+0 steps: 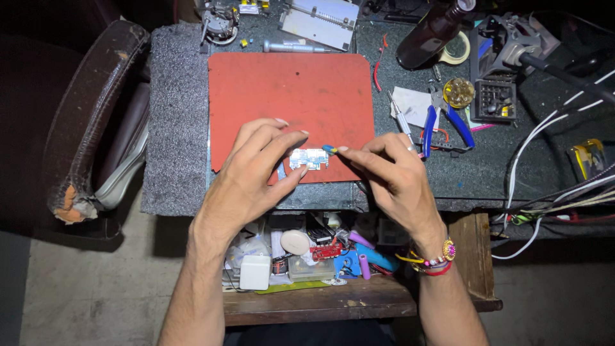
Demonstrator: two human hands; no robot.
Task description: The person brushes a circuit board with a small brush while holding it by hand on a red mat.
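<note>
Small pale rectangular circuit board (309, 158): lies at the near edge of a red rubber work mat (288, 96), pinned there by the left hand (253, 176), thumb and fingers clasping it steady. Right hand (391, 173) pinches a small blue-and-yellow tool (329, 149) at the board's right end; blue-handled pliers (448, 125) lie apart to the right.

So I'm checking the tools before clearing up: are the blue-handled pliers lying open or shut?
Open. The blue-handled pliers lie flat on the dark bench top, right of the red mat, their two handles spread apart.
</note>
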